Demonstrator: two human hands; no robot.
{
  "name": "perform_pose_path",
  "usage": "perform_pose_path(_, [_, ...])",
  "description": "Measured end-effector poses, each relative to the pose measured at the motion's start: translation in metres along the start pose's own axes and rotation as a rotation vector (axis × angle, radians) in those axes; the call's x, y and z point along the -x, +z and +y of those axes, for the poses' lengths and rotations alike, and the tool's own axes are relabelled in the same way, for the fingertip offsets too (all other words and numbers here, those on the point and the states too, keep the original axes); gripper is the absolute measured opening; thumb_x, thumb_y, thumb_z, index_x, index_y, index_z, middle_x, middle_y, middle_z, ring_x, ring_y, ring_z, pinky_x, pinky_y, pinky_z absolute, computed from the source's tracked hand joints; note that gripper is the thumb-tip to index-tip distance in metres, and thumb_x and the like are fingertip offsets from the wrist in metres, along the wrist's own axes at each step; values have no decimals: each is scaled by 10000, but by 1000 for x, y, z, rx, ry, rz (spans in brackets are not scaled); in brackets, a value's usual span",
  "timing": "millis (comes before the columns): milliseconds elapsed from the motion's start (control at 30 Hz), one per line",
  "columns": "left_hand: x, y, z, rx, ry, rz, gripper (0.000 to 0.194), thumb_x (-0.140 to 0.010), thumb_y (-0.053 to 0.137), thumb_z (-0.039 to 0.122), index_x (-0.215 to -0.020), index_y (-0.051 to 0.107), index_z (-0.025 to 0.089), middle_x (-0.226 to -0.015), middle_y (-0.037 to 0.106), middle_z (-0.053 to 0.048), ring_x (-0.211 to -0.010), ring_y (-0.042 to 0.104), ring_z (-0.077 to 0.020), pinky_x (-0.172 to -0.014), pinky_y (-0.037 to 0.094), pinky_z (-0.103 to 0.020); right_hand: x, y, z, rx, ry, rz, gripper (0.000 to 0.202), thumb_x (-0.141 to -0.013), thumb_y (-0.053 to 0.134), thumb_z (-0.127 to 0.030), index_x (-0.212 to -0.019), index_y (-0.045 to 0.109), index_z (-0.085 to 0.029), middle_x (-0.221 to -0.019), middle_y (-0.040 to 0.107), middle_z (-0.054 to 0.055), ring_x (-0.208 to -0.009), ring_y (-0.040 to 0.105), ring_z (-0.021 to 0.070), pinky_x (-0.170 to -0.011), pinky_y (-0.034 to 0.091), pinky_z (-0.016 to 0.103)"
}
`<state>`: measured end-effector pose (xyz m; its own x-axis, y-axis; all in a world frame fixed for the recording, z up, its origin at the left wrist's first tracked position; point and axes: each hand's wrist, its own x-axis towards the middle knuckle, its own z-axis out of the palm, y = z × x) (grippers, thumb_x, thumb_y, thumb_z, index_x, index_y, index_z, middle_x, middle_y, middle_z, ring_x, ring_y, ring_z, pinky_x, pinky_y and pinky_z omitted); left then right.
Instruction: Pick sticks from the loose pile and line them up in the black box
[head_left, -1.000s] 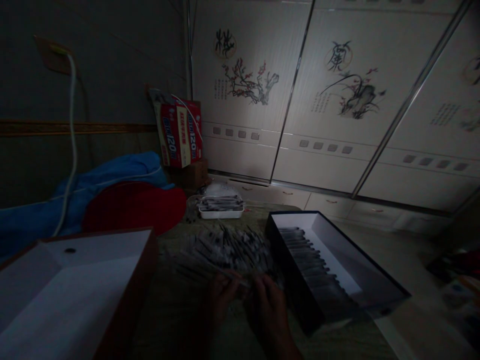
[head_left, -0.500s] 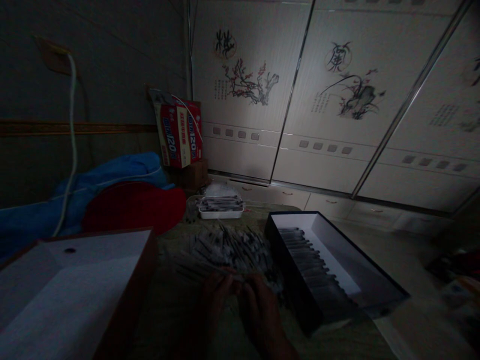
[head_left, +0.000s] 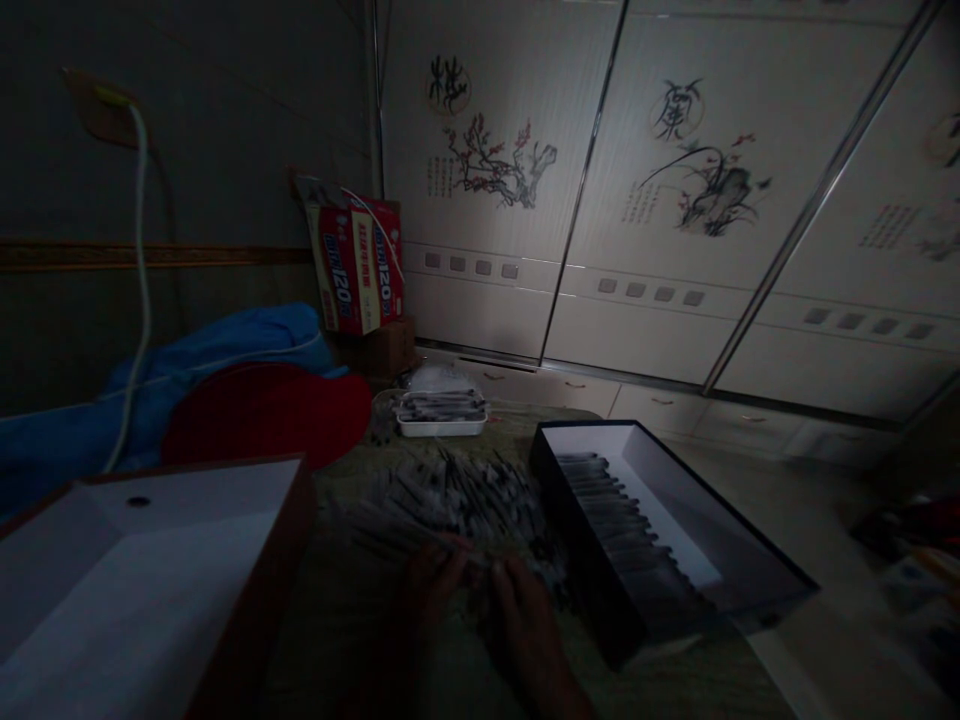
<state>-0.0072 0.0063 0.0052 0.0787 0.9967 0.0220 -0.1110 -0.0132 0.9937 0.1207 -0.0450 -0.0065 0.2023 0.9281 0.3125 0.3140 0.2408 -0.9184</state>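
Left hand (head_left: pixel 431 578) and right hand (head_left: pixel 526 618) meet at a heap of pen-like sticks (head_left: pixel 457 495)

In a dim room, both hands work close together at the heap's near edge. Their fingers bend inward, seemingly around a slim piece; darkness hides whether they are clamped on it. Compared with half a second ago, the right fingers look straighter. The row of sticks (head_left: pixel 619 520) in the black box (head_left: pixel 589 575) at right looks unchanged, suggesting the handling is unfinished. Beyond the heap, a white tray (head_left: pixel 442 429) holds more sticks.
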Motion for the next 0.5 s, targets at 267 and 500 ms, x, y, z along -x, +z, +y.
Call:
perform_pose_path(267, [-1, -1, 8, 6, -10, -44, 197, -628, 689, 394, -686, 647, 210, -555, 675, -18, -561, 634, -205, -575, 492, -298, -5, 2, 4, -275, 139, -100, 411, -858, 440, -516, -619, 507, -188, -495, 455, -47, -422, 413, 87, -402, 305, 191])
perform_pose_path(500, [-2, -3, 2, -78, 15, 15, 187, -626, 680, 391, -680, 669, 212, -595, 685, -28, -589, 639, -210, -600, 492, -294, -3, 0, -1, -134, 44, -42, 313, -884, 453, -383, -669, 522, -166, -582, 502, -25, -536, 464, 93, -497, 348, 188])
